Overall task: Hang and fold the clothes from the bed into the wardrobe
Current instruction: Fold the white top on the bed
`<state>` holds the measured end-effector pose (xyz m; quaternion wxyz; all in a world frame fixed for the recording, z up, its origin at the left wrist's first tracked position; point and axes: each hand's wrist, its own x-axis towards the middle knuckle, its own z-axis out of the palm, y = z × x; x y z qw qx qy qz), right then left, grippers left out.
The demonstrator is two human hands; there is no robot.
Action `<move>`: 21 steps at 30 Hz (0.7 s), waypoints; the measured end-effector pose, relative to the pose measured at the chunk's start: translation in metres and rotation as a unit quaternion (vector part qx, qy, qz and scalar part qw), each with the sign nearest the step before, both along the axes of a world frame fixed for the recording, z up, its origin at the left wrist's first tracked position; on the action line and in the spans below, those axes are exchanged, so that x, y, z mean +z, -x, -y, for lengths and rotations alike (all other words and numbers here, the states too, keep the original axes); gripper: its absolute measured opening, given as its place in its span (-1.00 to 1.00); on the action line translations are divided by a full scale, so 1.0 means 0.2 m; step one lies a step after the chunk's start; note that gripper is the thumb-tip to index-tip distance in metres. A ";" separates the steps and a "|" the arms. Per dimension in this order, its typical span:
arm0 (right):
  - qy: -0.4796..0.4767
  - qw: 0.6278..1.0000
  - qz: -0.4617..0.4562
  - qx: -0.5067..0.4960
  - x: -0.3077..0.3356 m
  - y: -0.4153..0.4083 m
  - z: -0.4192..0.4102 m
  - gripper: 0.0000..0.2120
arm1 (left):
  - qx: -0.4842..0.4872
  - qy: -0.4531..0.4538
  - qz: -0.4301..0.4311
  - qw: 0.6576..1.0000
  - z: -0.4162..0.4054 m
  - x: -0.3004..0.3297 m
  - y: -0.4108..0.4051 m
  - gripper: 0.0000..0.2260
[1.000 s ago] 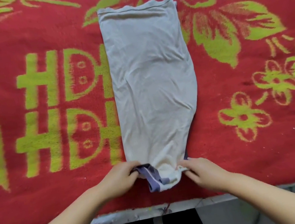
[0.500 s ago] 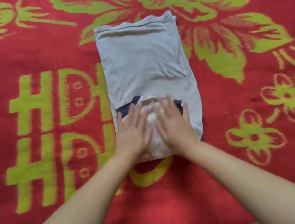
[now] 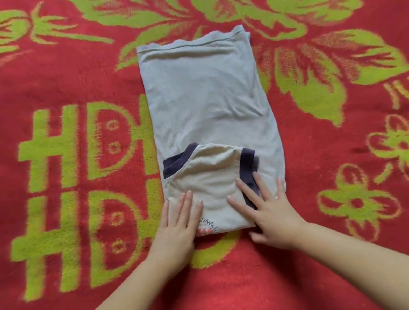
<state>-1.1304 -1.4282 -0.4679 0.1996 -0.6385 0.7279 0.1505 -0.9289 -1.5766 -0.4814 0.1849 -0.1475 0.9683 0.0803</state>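
Note:
A pale grey T-shirt point(image 3: 204, 100) with dark navy trim lies lengthwise on the bed, folded into a narrow strip. Its near end is turned up over the body, so the navy-edged collar part point(image 3: 211, 170) faces up. A small red printed mark shows at the near fold. My left hand point(image 3: 175, 231) lies flat with straight fingers on the fold's left near corner. My right hand point(image 3: 267, 209) presses flat on the right near corner, fingers over the navy trim. Neither hand holds anything.
The bed is covered by a red blanket point(image 3: 344, 212) with large green flowers and green block letters point(image 3: 73, 191) to the shirt's left. No wardrobe or other clothes are in view.
The near end of the shirt was lifted and folded up over the body. Both hands then slid from the middle of the fold apart to its near corners.

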 end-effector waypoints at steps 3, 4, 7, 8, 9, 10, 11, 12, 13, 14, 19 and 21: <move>-0.015 0.998 0.009 -0.063 -0.04 -0.01 0.08 -0.31 | 0.053 0.027 0.011 0.998 -0.01 0.03 0.11 -0.48; -0.019 0.997 0.017 -0.073 -0.03 0.00 0.10 -0.34 | 0.049 0.041 0.039 0.997 0.00 0.04 0.12 -0.48; -0.055 0.992 0.083 -0.078 0.07 0.00 0.09 -0.38 | 0.023 0.004 0.133 0.991 0.00 0.09 0.11 -0.39; -0.063 0.990 0.112 -0.066 0.13 0.00 0.08 -0.41 | 0.009 -0.023 0.149 0.988 0.00 0.14 0.10 -0.33; -0.073 0.986 0.146 -0.048 0.19 0.00 0.06 -0.43 | 0.003 -0.071 0.167 0.983 -0.01 0.21 0.09 -0.29; -0.086 0.977 0.193 -0.035 0.26 -0.01 0.03 -0.45 | 0.005 -0.134 0.192 0.972 -0.01 0.27 0.08 -0.27; -0.110 0.962 0.247 -0.032 0.33 -0.02 0.01 -0.50 | 0.015 -0.206 0.228 0.952 -0.02 0.33 0.05 -0.26; -0.144 0.944 0.295 -0.037 0.40 -0.03 -0.01 -0.58 | 0.019 -0.279 0.258 0.925 -0.03 0.39 0.03 -0.28; -0.185 0.928 0.322 -0.040 0.46 -0.04 -0.03 -0.66 | 0.018 -0.340 0.277 0.898 -0.04 0.44 0.02 -0.31; -0.233 0.913 0.334 -0.039 0.51 -0.03 -0.02 -0.74 | 0.012 -0.381 0.290 0.878 -0.04 0.48 0.01 -0.39; -0.278 0.903 0.318 -0.077 0.58 0.15 0.17 -0.77 | 0.104 -0.414 0.319 0.846 0.15 0.55 0.13 -0.75; -0.193 0.923 0.299 -0.144 0.53 0.27 0.29 -0.68 | 0.194 -0.398 0.258 0.859 0.30 0.50 0.21 -0.74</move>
